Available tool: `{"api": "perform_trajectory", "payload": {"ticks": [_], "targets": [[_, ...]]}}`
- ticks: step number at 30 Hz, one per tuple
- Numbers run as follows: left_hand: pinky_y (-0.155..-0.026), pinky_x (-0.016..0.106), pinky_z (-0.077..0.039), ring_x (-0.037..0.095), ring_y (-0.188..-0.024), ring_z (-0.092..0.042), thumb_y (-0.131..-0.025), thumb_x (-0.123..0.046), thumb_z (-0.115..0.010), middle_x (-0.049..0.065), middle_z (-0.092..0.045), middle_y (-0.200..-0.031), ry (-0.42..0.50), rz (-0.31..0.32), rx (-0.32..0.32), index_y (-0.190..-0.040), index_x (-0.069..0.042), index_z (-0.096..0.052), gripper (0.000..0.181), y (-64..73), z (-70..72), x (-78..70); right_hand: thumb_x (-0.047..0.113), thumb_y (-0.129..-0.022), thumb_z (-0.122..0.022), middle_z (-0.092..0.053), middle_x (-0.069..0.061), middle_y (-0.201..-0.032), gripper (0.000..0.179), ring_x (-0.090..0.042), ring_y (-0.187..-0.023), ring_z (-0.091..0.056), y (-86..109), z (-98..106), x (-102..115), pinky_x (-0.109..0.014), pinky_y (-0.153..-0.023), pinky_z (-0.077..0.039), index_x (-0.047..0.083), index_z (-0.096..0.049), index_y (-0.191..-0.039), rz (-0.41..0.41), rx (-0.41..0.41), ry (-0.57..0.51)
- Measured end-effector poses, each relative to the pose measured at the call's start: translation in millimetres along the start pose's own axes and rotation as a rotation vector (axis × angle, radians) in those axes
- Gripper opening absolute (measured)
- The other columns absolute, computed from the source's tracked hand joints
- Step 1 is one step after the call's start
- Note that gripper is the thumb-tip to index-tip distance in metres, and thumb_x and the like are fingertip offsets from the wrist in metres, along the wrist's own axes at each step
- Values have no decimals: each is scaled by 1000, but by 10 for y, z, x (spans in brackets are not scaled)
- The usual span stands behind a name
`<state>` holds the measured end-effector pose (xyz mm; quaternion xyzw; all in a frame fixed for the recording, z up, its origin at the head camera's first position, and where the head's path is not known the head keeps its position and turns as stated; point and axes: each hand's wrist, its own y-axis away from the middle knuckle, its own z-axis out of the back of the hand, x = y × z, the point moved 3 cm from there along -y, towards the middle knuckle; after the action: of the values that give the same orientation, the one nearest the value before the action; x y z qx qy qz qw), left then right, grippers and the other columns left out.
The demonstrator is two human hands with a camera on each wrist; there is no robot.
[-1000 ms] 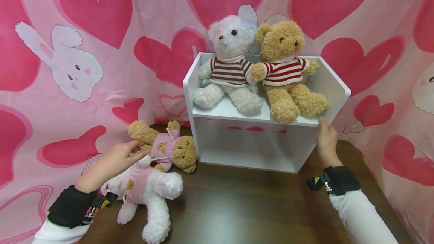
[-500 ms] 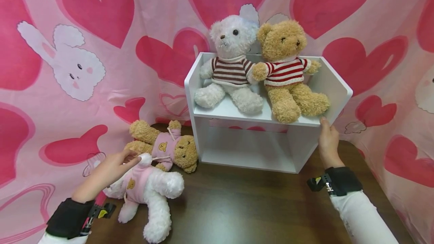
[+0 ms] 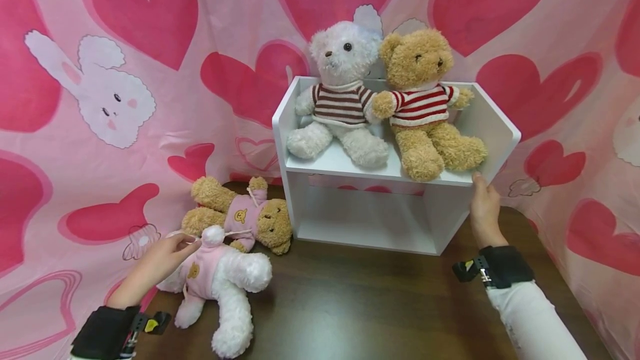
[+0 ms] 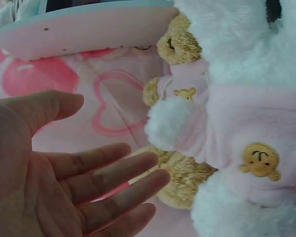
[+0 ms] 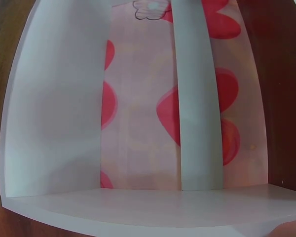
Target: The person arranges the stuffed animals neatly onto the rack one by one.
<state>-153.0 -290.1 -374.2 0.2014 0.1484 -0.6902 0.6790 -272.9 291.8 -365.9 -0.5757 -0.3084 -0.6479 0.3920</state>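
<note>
My left hand (image 3: 157, 265) is just left of a white teddy bear (image 3: 232, 304) in a pink top, which lies on its back. In the left wrist view its fingers are spread and relaxed, palm showing, with nothing held. Behind that bear lies a tan teddy bear (image 3: 242, 218) in a pink hoodie, head toward the shelf. My right hand (image 3: 485, 210) grips the right side panel of a white two-tier shelf (image 3: 330, 171), thumb at the front; its other fingers are hidden. Only a sliver of this hand (image 5: 291, 229) enters the right wrist view.
Seated side by side on the upper tier are a white bear (image 3: 342, 107) in a brown-striped sweater and a tan bear (image 3: 420, 107) in a red-striped one. The lower tier (image 3: 365, 218) shows bare boards. Under everything is a dark wooden table (image 3: 350, 304); a pink heart-print cloth (image 3: 225, 4) hangs behind.
My left hand has drawn back down and to the left, from over the two lying bears to beside the white one. The right hand keeps its place on the shelf.
</note>
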Motion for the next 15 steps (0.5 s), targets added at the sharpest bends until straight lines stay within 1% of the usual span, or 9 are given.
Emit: {"api": "perform_trajectory", "payload": {"ticks": [5,6,9,12,15], "targets": [[-69,42,-48,30,-84,-58,-93,-30,-50,23,-62,-95,14,84,10,-102,14,-60,46,22,-29,104,42,-95,-32,-30,-9,-145,59,-18,-130,-26,-2,-8,4,-31,-109,-16,4,-33,-140,-4,1,6],[-67,40,-47,29,-81,-57,-93,-31,-49,22,-62,-91,21,107,18,-102,14,-60,47,26,-33,127,41,-95,-33,-30,-8,-145,59,-18,-130,-26,-3,-7,3,-31,-109,-16,4,-33,-140,-4,-2,9],[-63,36,-45,25,-76,-56,-94,-34,-46,21,-62,-86,30,161,30,-101,17,-58,52,37,-44,191,42,-94,-33,-30,-9,-145,59,-18,-130,-26,-6,1,-1,-30,-108,-16,4,-34,-140,-11,-9,22],[-61,34,-44,23,-73,-55,-94,-37,-44,18,-61,-81,38,208,55,-100,17,-58,57,56,-72,260,42,-94,-33,-32,-11,-143,60,-18,-128,-28,-14,7,-6,-30,-108,-18,3,-36,-138,-20,-15,24],[-61,34,-44,22,-72,-55,-93,-42,-42,16,-61,-81,42,245,86,-100,17,-57,61,76,-101,323,43,-93,-33,-34,-14,-142,61,-20,-126,-30,-22,10,-10,-30,-107,-20,1,-38,-137,-22,-18,40]]}}
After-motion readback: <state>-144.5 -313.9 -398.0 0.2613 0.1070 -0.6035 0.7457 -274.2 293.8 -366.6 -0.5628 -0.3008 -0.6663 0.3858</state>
